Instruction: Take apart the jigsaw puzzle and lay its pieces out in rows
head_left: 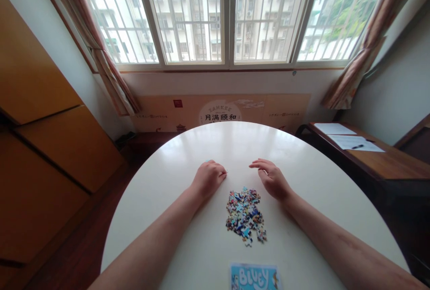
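Note:
A pile of jigsaw puzzle pieces (245, 214) in mixed colours lies on the white round table (141, 218), between my forearms. Beyond the pile and to its left, my left hand (210, 178) is closed with its fingers curled down at the tabletop. A small pale edge, apparently of a puzzle piece, shows at its fingertips, and a bit of teal peeks out behind its knuckles. My right hand (271, 179) hovers at the pile's upper right, fingers loosely stretched toward the left hand, with nothing visible in them.
Near the front edge of the view lies a blue card or box lid (255, 276) lettered "Bluey", partly cut off. A wooden side table (396, 164) with papers (356, 143) and pens stands at the right. Wooden cabinets (43, 200) line the left, and a barred window rises ahead.

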Demonstrator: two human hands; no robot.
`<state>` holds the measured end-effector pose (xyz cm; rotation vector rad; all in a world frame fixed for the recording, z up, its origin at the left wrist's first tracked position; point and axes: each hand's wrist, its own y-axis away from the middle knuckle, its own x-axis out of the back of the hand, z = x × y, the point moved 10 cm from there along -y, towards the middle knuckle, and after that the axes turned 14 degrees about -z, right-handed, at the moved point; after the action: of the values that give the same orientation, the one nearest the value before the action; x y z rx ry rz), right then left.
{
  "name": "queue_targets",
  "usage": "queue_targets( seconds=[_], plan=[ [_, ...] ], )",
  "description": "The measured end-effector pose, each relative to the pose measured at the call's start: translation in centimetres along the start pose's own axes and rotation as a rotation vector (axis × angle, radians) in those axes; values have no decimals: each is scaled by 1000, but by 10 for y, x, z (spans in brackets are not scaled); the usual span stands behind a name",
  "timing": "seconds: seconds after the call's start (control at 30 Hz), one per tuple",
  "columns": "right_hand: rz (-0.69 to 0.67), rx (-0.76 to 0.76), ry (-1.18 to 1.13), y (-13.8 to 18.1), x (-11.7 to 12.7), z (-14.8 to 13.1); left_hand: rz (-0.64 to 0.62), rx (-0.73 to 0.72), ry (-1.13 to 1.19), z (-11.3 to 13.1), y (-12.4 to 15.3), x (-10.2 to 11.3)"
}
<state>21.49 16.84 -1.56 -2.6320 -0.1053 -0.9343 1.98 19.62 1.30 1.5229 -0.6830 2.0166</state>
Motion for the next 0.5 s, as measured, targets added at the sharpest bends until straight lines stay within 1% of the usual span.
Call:
queue_targets(
  seconds=[0.07,0.13,0.23,0.3,0.37,0.5],
  plan=[
    [-4,7,9,0,-1,-1,16,8,-21,-6,-1,1],
    [-4,17,18,1,-1,-3,55,75,-58,-21,2,8],
    [3,20,27,2,2,-4,120,293,-125,-56,14,24],
    [4,15,28,3,3,-3,108,424,-164,-74,22,27],
    [2,9,28,3,4,-2,62,474,-208,-79,24,25],
    [-3,16,26,2,3,-2,-31,476,-276,-71,21,13]
  ],
)
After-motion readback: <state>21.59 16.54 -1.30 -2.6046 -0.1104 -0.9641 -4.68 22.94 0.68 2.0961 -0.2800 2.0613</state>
